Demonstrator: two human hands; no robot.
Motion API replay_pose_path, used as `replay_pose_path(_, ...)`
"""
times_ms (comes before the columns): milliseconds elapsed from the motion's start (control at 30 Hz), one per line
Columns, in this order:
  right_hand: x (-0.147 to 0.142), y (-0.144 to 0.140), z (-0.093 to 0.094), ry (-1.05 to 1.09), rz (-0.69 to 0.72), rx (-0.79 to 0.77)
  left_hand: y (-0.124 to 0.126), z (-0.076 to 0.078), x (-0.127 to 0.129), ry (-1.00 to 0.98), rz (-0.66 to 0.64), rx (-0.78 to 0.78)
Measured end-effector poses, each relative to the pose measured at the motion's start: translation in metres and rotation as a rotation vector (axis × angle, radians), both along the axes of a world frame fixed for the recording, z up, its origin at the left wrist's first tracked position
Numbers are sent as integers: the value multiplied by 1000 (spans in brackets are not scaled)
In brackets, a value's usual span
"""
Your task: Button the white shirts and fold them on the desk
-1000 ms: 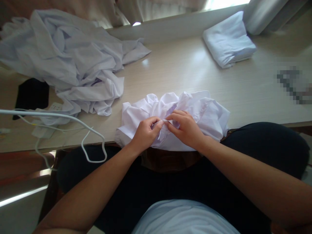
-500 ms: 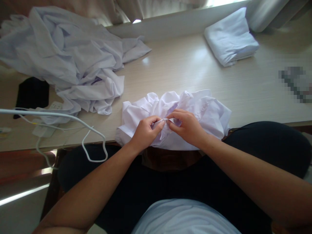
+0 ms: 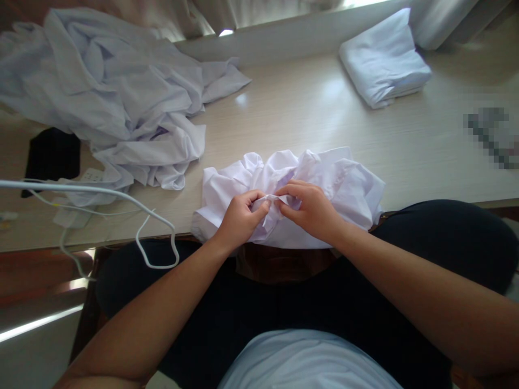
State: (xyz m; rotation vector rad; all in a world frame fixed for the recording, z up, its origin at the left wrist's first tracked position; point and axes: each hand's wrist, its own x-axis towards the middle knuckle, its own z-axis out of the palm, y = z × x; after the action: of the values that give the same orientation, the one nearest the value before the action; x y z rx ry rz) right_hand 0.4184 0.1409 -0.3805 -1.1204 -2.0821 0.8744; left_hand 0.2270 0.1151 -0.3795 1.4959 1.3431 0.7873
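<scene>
**Two hands pinching one crumpled shirt**

Left hand [image 3: 239, 219] and right hand [image 3: 310, 210] closed on a small fold of the crumpled white cotton shirt [image 3: 344, 183], bunched at the near edge of the pale wooden table [image 3: 292, 119]. Risk, probably: fold slipping from fingertips, or overhanging hem dragging the shirt off the edge.

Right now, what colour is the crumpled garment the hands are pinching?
White, plain; the crumpled garment shows best in the head view.

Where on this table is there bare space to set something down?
Bare table runs between the crumpled pile, the folded stack and the shirt that both hands pinch. More lies right of the shirt. The left edge is crowded with cables and a dark object.
</scene>
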Motion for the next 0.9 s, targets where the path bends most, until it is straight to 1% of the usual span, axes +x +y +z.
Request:
replay_pose_path(133, 0, 0, 0, 4, 11, 4, 1, -2, 0, -32, 24, -21)
replay_pose_path(267, 0, 0, -1, 4, 6, 2, 2, -2, -1, -36, 9, -20)
replay_pose_path(467, 0, -2, -3, -6, 13, 6, 2, 0, -1, 29, -12, -3)
replay_pose_path(600, -2, -3, -6, -28, 10, 10, 2, -3, -3, 53, -16, 9)
replay_pose_path(767, -3, -3, -9, -35, 19, 18, 3, -6, -5, 82, -91, 26)
replay_pose_path(900, -3, -2, -9, -33, -5, 20, 3, -4, -3, 79, -101, 5)
